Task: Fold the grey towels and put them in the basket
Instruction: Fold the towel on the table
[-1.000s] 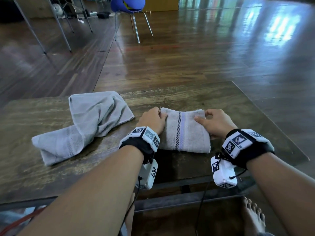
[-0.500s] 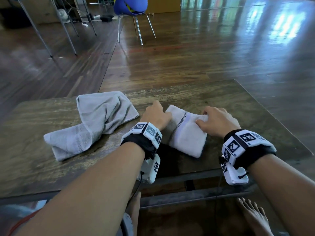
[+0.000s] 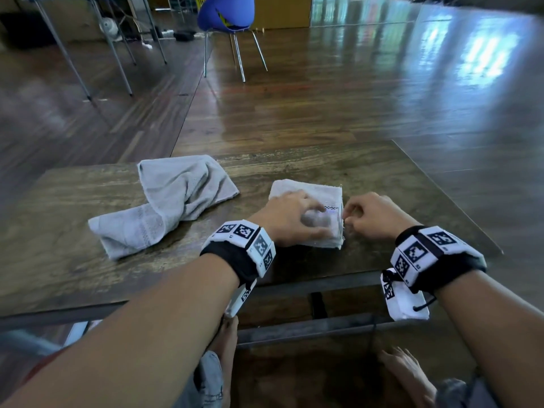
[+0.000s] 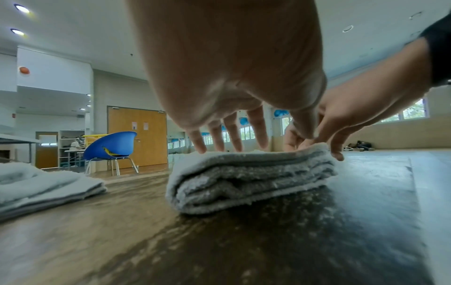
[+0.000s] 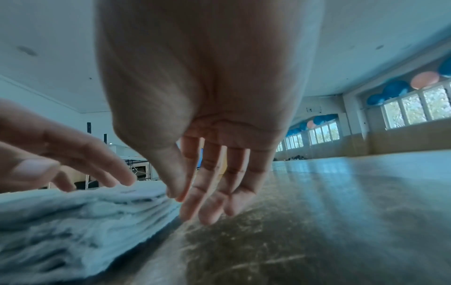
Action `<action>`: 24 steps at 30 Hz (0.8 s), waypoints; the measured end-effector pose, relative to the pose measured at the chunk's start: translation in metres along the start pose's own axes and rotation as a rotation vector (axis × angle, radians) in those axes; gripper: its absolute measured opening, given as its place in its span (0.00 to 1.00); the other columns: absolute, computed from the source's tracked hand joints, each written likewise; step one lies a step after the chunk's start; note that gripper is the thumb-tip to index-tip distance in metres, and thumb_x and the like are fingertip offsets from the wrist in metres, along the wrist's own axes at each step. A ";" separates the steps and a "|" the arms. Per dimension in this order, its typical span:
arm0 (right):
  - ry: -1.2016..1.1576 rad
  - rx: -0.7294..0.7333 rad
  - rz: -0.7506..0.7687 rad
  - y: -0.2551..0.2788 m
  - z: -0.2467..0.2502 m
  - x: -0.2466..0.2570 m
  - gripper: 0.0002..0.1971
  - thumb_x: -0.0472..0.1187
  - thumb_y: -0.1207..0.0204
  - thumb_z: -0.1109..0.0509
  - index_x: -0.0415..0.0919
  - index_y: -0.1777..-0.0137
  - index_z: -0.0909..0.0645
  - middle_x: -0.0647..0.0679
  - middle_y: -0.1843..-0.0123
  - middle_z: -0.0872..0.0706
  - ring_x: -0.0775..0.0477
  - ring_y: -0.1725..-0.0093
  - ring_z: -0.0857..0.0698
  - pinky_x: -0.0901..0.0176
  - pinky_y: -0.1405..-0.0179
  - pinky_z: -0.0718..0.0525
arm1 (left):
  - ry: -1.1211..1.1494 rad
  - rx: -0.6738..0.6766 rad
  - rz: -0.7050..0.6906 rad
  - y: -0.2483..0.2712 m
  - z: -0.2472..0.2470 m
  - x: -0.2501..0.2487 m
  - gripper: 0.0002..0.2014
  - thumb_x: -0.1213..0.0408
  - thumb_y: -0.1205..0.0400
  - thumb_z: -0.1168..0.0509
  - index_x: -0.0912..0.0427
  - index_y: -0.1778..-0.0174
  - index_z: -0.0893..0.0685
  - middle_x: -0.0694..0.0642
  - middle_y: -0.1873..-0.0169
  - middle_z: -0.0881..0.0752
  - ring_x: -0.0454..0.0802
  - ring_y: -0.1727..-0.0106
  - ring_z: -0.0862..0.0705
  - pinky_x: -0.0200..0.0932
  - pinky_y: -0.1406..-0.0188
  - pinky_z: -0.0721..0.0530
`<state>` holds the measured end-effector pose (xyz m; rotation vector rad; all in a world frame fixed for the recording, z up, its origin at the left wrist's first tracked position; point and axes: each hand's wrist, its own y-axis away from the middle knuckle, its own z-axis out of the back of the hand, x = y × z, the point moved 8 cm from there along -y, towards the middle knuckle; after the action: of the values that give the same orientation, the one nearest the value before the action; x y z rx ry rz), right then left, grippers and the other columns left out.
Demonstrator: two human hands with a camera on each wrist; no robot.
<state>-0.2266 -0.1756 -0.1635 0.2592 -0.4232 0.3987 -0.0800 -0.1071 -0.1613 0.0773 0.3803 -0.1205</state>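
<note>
A folded grey towel (image 3: 297, 188) lies as a thick square bundle on the dark wooden table (image 3: 382, 172), right of centre. My left hand (image 3: 312, 216) lies on top of it; the left wrist view shows its straight fingertips (image 4: 231, 146) pressing the folded towel (image 4: 244, 177). My right hand (image 3: 350, 216) is at the bundle's right edge, and in the right wrist view its loosely extended fingers (image 5: 202, 208) hang beside the towel's layered edge (image 5: 109, 208), thumb touching it. A second grey towel (image 3: 176, 195) lies crumpled at the left. No basket is in view.
The table's front edge (image 3: 294, 287) runs just under my wrists, with my bare feet (image 3: 406, 375) below it. Beyond the table lies shiny wooden floor, with a blue chair (image 3: 225, 13) and metal table legs (image 3: 114, 54) at the back left.
The striped towel was folded over once more into a smaller, thicker bundle. My left hand moved from its left corner onto its top, and my right hand shifted to its right edge.
</note>
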 end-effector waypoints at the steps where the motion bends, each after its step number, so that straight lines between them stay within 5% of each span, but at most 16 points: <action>1: -0.007 0.023 0.021 0.003 -0.004 0.002 0.06 0.41 0.24 0.27 0.55 0.56 0.13 0.46 0.48 0.11 0.44 0.43 0.14 0.54 0.40 0.17 | 0.018 0.036 -0.011 0.001 -0.005 -0.005 0.30 0.34 0.28 0.30 0.41 0.31 0.19 0.46 0.32 0.22 0.49 0.29 0.25 0.54 0.28 0.27; 6: -0.043 0.015 0.071 0.011 -0.008 0.001 0.09 0.39 0.23 0.27 0.48 0.45 0.10 0.48 0.48 0.08 0.47 0.42 0.15 0.57 0.40 0.19 | 0.028 0.024 -0.016 -0.003 -0.007 -0.014 0.15 0.53 0.27 0.23 0.49 0.46 0.13 0.51 0.42 0.17 0.51 0.40 0.19 0.55 0.37 0.18; 11: -0.102 0.081 0.094 0.015 -0.012 -0.007 0.13 0.39 0.21 0.26 0.50 0.38 0.11 0.51 0.51 0.08 0.56 0.53 0.13 0.65 0.50 0.23 | 0.181 -0.114 -0.054 -0.002 0.009 -0.020 0.06 0.56 0.21 0.26 0.54 0.55 0.11 0.44 0.64 0.17 0.47 0.55 0.18 0.43 0.53 0.22; 14: -0.105 0.125 0.123 0.015 -0.013 -0.008 0.10 0.40 0.20 0.28 0.58 0.47 0.10 0.57 0.65 0.13 0.61 0.66 0.18 0.68 0.64 0.23 | 0.318 -0.205 -0.087 0.001 0.016 -0.026 0.05 0.57 0.20 0.27 0.54 0.55 0.11 0.36 0.68 0.20 0.45 0.55 0.16 0.41 0.51 0.20; 17: -0.058 0.103 0.137 0.013 -0.010 -0.007 0.11 0.41 0.20 0.29 0.59 0.62 0.16 0.56 0.66 0.15 0.53 0.63 0.17 0.66 0.67 0.25 | 0.352 -0.123 -0.081 0.001 0.003 -0.032 0.08 0.55 0.22 0.25 0.56 0.55 0.10 0.47 0.62 0.14 0.44 0.55 0.17 0.38 0.55 0.22; 19: -0.056 -0.003 0.114 0.011 -0.003 -0.006 0.08 0.40 0.22 0.33 0.57 0.52 0.19 0.50 0.55 0.13 0.48 0.55 0.15 0.62 0.63 0.22 | 0.299 -0.037 -0.056 -0.003 -0.009 -0.033 0.10 0.57 0.23 0.24 0.58 0.51 0.10 0.54 0.50 0.14 0.49 0.46 0.17 0.45 0.43 0.21; 21: -0.044 -0.066 0.175 0.009 -0.001 0.004 0.14 0.39 0.23 0.36 0.54 0.39 0.21 0.50 0.47 0.18 0.45 0.47 0.17 0.52 0.49 0.18 | 0.261 0.011 -0.022 -0.005 -0.014 -0.031 0.11 0.57 0.23 0.24 0.58 0.49 0.11 0.55 0.42 0.17 0.51 0.40 0.18 0.46 0.36 0.22; 24: 0.073 0.023 0.220 0.008 -0.013 0.014 0.18 0.41 0.19 0.37 0.54 0.32 0.18 0.52 0.38 0.24 0.45 0.29 0.26 0.43 0.27 0.25 | 0.324 0.029 0.031 -0.008 -0.008 -0.024 0.07 0.58 0.21 0.27 0.55 0.50 0.10 0.51 0.44 0.12 0.48 0.40 0.16 0.47 0.34 0.21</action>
<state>-0.2138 -0.1598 -0.1675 0.2204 -0.3771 0.6264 -0.1057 -0.1114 -0.1602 0.1325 0.7007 -0.0823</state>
